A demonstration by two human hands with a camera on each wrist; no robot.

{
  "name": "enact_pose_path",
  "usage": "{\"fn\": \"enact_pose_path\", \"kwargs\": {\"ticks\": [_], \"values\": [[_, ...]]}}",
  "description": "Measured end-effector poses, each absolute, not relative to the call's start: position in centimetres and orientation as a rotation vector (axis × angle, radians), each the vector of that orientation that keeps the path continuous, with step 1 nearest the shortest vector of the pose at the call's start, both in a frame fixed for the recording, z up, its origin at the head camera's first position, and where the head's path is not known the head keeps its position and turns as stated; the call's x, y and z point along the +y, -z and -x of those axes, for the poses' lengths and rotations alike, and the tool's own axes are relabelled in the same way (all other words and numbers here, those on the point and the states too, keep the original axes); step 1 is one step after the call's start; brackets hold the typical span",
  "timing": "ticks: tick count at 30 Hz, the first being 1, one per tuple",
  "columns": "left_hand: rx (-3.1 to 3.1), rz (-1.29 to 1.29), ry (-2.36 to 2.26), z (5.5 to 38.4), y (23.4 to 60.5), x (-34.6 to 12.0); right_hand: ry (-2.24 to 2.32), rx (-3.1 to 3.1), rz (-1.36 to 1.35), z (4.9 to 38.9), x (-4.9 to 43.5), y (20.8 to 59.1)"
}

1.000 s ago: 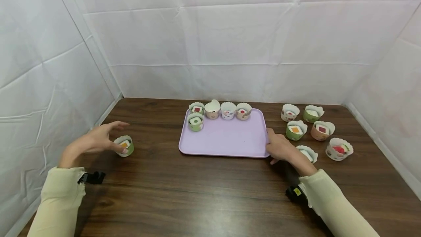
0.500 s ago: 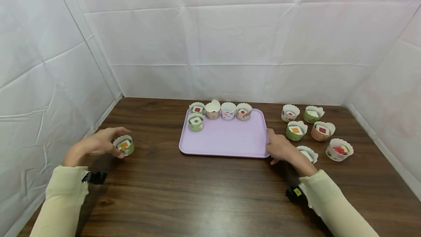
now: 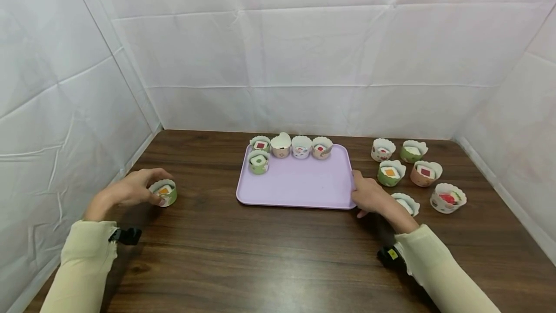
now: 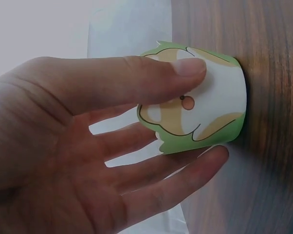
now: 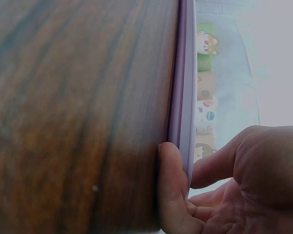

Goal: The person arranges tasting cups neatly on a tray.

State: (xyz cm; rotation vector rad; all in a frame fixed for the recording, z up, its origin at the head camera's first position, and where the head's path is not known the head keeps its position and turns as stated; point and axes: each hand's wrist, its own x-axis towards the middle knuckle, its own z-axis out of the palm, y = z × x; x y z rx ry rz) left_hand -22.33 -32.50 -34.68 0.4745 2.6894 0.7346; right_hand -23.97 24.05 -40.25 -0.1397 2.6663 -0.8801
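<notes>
My left hand (image 3: 130,191) holds a green paper baking cup (image 3: 170,196) with an orange-and-white piece inside, at the table's left. In the left wrist view the thumb lies across the animal print of the green paper baking cup (image 4: 219,92), and the other fingers are on its far side. The cup's base appears to be on the table. On the right, my right hand (image 3: 368,192) grips the near right corner of a lilac tray (image 3: 295,182). Digits sit on both sides of the tray's rim (image 5: 187,97) in the right wrist view.
A row of paper cups (image 3: 301,147) lines the tray's back edge, with a green cup (image 3: 258,162) in front at its left. Several filled cups, among them a pink one (image 3: 426,174), stand right of the tray. White cloth (image 3: 304,62) walls the dark wooden table (image 3: 260,255).
My left hand has lowered and closed its thumb and fingers around the green paper baking cup. The right hand and the tray have stayed put.
</notes>
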Motion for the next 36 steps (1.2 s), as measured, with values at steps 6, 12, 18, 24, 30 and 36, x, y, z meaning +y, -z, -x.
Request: {"fn": "enact_pose_path", "kwargs": {"ticks": [6, 12, 18, 24, 30, 36], "values": [[2.746, -0.511, -0.742, 22.2, 34.8, -32.5, 0.878, 2.668, 0.139, 23.9, 24.0, 40.2], [2.789, -0.52, -0.732, 22.2, 34.7, -32.0, 0.888, 2.659, 0.133, 23.9, 24.0, 40.2], [2.835, -0.511, -0.703, 22.2, 34.6, -31.2, 0.88, 2.665, 0.13, 23.9, 23.9, 40.2], [2.882, -0.455, -0.717, 22.6, 34.9, -30.1, 0.882, 2.672, 0.124, 23.9, 23.9, 40.2], [2.911, -0.441, -0.758, 23.3, 35.6, -28.9, 0.876, 2.669, 0.128, 24.0, 24.0, 40.2], [2.971, -0.455, -0.809, 23.7, 36.1, -27.5, 0.868, 2.664, 0.123, 24.0, 23.9, 40.3]]}}
